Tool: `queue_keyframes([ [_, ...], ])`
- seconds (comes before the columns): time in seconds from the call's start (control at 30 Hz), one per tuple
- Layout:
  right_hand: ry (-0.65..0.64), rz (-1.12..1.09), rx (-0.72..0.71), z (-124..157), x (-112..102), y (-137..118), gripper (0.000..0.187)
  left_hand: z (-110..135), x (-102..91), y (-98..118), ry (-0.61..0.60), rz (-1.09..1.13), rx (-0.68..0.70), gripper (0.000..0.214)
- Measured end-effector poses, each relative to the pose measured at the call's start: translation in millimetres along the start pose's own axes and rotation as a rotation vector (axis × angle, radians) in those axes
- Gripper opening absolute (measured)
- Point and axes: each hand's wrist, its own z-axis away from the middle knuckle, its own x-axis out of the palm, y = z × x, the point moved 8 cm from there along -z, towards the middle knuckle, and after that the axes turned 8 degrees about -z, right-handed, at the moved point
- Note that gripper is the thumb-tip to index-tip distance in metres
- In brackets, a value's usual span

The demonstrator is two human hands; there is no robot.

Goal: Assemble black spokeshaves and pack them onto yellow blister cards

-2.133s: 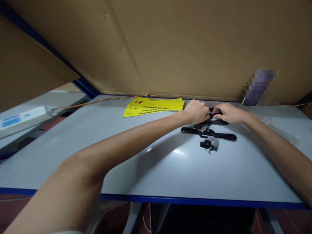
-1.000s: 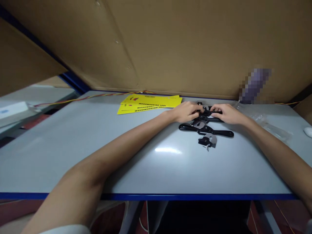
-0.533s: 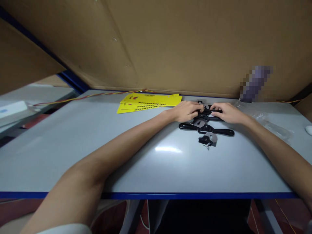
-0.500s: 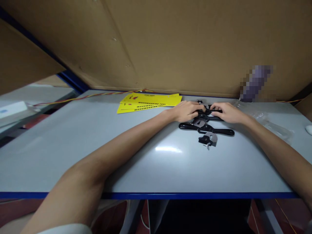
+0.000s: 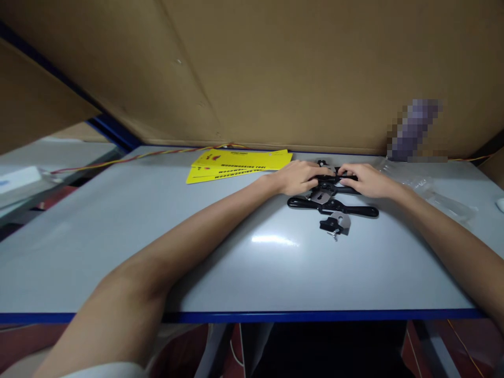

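Note:
My left hand (image 5: 300, 177) is closed over the left part of a black spokeshave (image 5: 333, 178) at the back of a row of them. My right hand (image 5: 369, 179) has its fingers curled round the same spokeshave from the right. The fingers hide most of it. Just in front lies another black spokeshave (image 5: 346, 189), partly covered, with a loose metal blade (image 5: 322, 196) below. Nearer me, a spokeshave body (image 5: 333, 206) with two long handles lies flat on the table. In front of that are a round-edged blade (image 5: 343, 221), a black cap (image 5: 329, 226) and small silver screws (image 5: 334, 235).
Yellow printed cards (image 5: 244, 161) lie fanned out left of my left hand. Clear plastic bags (image 5: 444, 202) rest right of my right forearm. A red-yellow cable (image 5: 157, 153) runs along the back of the grey table (image 5: 220, 273), against a cardboard wall (image 5: 275, 73).
The view has shifted very slightly. Both hands stay at the rear spokeshave, with only small finger movements; the parts in front lie as before.

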Motion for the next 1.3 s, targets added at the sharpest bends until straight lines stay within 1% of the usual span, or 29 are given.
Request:
queue_keyframes([
  [0.1,0.005,0.001,0.002,-0.2,0.0,1.2,0.023,0.2,-1.4,-5.1,0.044,0.034,-0.034,0.055],
  [0.2,-0.003,0.009,0.009,-0.8,1.3,2.4,0.023,0.7,-0.9,-9.3,0.054,0.071,-0.066,0.048],
  [0.3,0.0,0.016,0.013,-0.8,1.8,2.2,0.025,0.9,1.0,-4.7,0.032,0.054,-0.023,0.04],
  [0.4,0.014,0.006,0.012,-0.2,1.1,0.9,0.023,0.9,1.3,0.6,0.035,0.03,0.021,0.05],
  [0.5,0.013,0.002,0.014,0.7,1.0,0.3,0.022,1.1,0.0,-3.2,0.062,0.042,-0.023,0.059],
  [0.6,0.011,0.003,0.015,1.1,1.5,0.3,0.024,1.7,0.1,-9.4,0.061,0.078,-0.083,0.054],
  [0.7,0.014,0.009,0.017,0.7,1.9,0.6,0.025,1.3,1.7,-6.5,0.032,0.058,-0.046,0.046],
  [0.77,0.014,0.007,0.016,0.4,2.2,0.8,0.024,1.0,2.4,-2.5,0.025,0.033,-0.002,0.049],
  [0.83,0.018,-0.002,0.008,0.0,2.4,0.9,0.024,0.9,2.5,-1.5,0.038,0.023,0.009,0.055],
  [1.0,0.025,-0.018,-0.017,-0.6,3.5,1.6,0.023,1.5,3.3,-8.6,0.07,0.063,-0.043,0.058],
  [1.17,0.024,-0.004,-0.027,-1.7,1.9,1.2,0.023,2.2,1.2,-11.2,0.103,0.178,-0.038,0.051],
  [1.3,0.005,0.048,-0.044,-1.6,0.1,-2.7,0.024,3.7,0.1,-13.7,0.128,0.256,-0.076,0.036],
])
